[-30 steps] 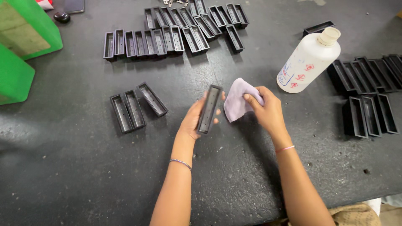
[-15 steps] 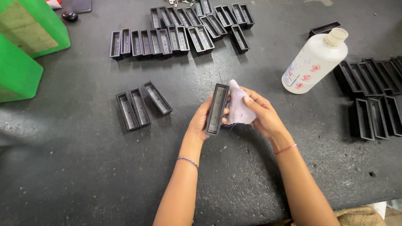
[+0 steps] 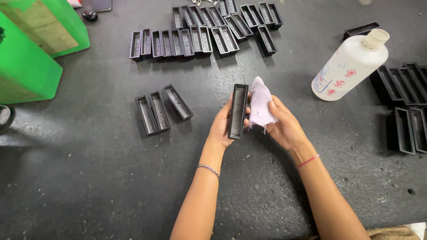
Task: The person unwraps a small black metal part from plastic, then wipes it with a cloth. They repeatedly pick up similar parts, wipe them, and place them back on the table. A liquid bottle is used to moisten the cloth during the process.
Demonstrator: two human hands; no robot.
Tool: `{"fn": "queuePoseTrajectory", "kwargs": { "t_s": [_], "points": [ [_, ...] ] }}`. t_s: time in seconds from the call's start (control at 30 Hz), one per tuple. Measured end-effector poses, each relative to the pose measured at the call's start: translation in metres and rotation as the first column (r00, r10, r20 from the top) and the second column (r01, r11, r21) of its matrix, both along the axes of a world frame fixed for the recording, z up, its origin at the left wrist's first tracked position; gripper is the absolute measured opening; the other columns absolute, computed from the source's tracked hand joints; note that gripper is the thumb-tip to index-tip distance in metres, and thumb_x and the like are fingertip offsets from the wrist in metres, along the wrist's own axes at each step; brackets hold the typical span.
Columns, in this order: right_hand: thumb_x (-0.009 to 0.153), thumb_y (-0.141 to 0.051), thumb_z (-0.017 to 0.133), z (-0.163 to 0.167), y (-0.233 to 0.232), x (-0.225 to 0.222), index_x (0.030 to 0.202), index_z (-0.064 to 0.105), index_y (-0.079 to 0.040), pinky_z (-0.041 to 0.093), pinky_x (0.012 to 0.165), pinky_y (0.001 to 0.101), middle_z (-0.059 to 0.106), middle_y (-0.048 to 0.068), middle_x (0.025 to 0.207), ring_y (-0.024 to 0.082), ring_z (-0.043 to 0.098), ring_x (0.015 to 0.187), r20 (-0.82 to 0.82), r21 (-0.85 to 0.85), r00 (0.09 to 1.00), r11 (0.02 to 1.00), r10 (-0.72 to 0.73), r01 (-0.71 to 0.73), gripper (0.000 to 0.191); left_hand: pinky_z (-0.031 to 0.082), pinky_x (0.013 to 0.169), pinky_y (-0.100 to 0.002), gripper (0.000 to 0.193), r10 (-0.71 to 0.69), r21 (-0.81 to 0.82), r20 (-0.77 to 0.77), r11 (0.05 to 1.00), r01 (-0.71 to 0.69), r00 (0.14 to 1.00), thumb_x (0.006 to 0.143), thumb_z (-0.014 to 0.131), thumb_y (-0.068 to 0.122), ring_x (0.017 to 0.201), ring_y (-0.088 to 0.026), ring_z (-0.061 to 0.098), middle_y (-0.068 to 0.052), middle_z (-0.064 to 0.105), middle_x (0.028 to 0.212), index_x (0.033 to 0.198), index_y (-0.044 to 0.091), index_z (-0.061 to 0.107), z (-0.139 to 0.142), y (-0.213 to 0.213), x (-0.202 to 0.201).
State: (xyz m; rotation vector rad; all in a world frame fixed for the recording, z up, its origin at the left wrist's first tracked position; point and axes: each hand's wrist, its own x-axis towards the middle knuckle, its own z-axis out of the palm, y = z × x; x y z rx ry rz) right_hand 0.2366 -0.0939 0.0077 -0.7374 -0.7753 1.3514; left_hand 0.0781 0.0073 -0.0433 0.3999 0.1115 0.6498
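A dark grey, speckled work surface (image 3: 89, 186) fills the view, with green bins (image 3: 26, 75) at its left edge

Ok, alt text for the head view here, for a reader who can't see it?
A left hand holds a black rectangular tray upright while the right hand presses a pale lilac cloth beside it, above a dark table with more trays and a white bottle.
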Motion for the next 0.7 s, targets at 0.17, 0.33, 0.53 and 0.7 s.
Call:
{"fn": "queuePoseTrajectory", "kwargs": {
  "t_s": [0.17, 0.33, 0.53, 0.7],
  "points": [
    [0.104, -0.027, 0.056, -0.004, 0.001, 0.003, 0.141, 0.048, -0.002, 0.05, 0.104, 0.0417, 0.06, 0.011, 0.14, 0.022, 0.063, 0.121, 0.001, -0.003, 1.0, 1.0, -0.024, 0.024, 0.045, 0.063, 0.062, -0.027, 0.055, -0.006, 0.04, -0.032, 0.999, 0.007, 0.999, 0.11, 0.054, 0.046, 0.073, -0.016, 0.072, -0.013, 0.071, 0.095, 0.136, -0.002, 0.06, 0.005, -0.001, -0.001],
    [0.104, -0.027, 0.059, -0.017, 0.002, 0.018, 0.138, 0.053, -0.004, 0.051, 0.101, 0.0369, 0.063, 0.007, 0.13, 0.017, 0.062, 0.115, 0.123, -0.03, 0.984, 0.991, -0.126, 0.13, 0.041, 0.063, 0.062, -0.028, 0.055, 0.049, 0.052, -0.093, 0.998, -0.044, 0.995, 0.105, 0.052, 0.043, 0.087, -0.014, 0.071, -0.012, 0.07, 0.132, 0.135, -0.002, 0.061, 0.009, -0.004, -0.003],
    [0.104, -0.027, 0.065, -0.02, 0.0, 0.03, 0.134, 0.059, -0.003, 0.047, 0.095, 0.0285, 0.061, 0.006, 0.122, 0.012, 0.057, 0.109, 0.634, 0.099, 0.711, 0.944, -0.304, 0.315, 0.038, 0.065, 0.07, -0.033, 0.045, 0.149, 0.002, -0.239, 0.988, -0.152, 0.959, 0.105, 0.056, 0.044, 0.086, -0.018, 0.073, -0.012, 0.07, 0.106, 0.124, 0.003, 0.063, -0.008, 0.002, 0.008],
    [0.1, -0.02, 0.07, 0.003, -0.009, 0.02, 0.128, 0.064, -0.003, 0.049, 0.096, 0.0313, 0.059, 0.011, 0.124, 0.022, 0.061, 0.113, 0.829, 0.392, 0.239, 0.83, -0.506, 0.397, 0.033, 0.061, 0.063, -0.031, 0.038, 0.186, 0.114, -0.327, 0.981, -0.157, 0.926, 0.104, 0.061, 0.043, 0.071, -0.019, 0.07, -0.011, 0.07, 0.085, 0.111, 0.006, 0.065, -0.017, 0.004, 0.01]
  ]
}}
